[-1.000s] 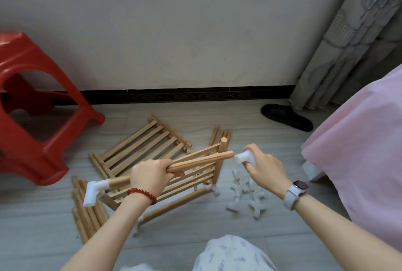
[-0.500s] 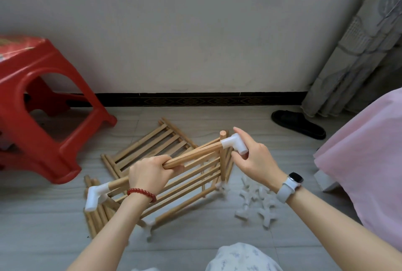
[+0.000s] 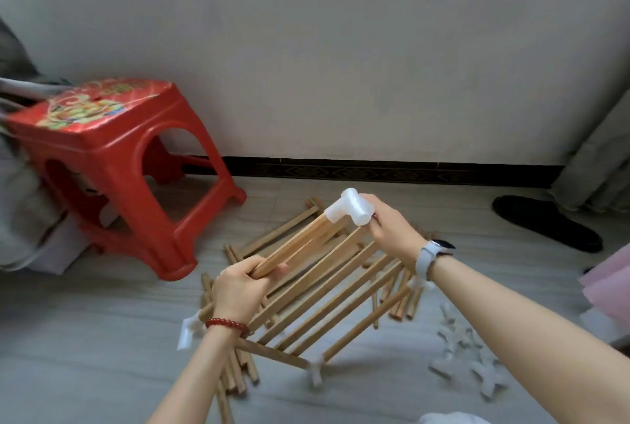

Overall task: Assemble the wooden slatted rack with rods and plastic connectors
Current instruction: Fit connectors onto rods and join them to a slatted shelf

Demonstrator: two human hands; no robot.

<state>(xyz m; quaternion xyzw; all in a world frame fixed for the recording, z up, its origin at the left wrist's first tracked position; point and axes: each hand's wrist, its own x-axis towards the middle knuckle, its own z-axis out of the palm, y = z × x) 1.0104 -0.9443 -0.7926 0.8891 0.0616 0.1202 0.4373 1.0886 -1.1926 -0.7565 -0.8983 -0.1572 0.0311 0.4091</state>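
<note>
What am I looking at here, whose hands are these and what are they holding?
One camera worn on a person's head looks down at their own bare hands; no machine. The left hand has its grip on a wooden rod. The right hand holds the white plastic connector on the rod's far end. Below, on the floor, stands a slatted wooden panel, with loose rods and spare connectors. A red stool stands left.
</note>
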